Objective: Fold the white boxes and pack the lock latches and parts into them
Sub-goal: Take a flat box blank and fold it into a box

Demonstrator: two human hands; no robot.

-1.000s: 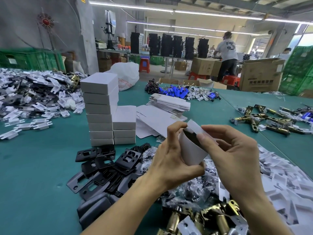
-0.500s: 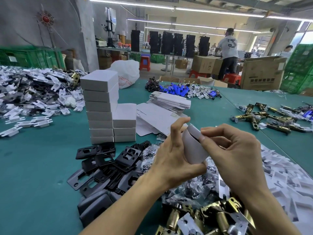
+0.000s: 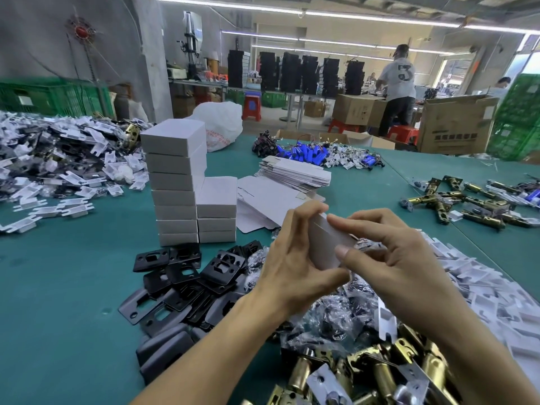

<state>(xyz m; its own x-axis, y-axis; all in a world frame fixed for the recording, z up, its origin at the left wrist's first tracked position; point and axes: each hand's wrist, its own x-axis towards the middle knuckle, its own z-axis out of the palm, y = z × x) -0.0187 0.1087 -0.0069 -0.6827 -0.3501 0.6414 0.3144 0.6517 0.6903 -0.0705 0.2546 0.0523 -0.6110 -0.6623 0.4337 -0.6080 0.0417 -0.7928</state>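
**Item:** white box [image 3: 326, 244], thin card, partly folded.
**Location:** held above the green table [image 3: 58, 287], over the bagged parts [image 3: 333, 317].
**Grip:** the left edge is pinched by the curled fingers of the left hand [image 3: 295, 258]. The top edge and near face are pinched by the right hand [image 3: 400, 258].
**Handling (judged):** very light, flexible and easily creased. It is best taken by folded edges and corners, not mid-panel.
**Nearby:** finished boxes [image 3: 175, 182], flat blanks [image 3: 295, 175] and brass latches [image 3: 380, 372] are noted.

Bright overhead tube light, wide-angle edge distortion.
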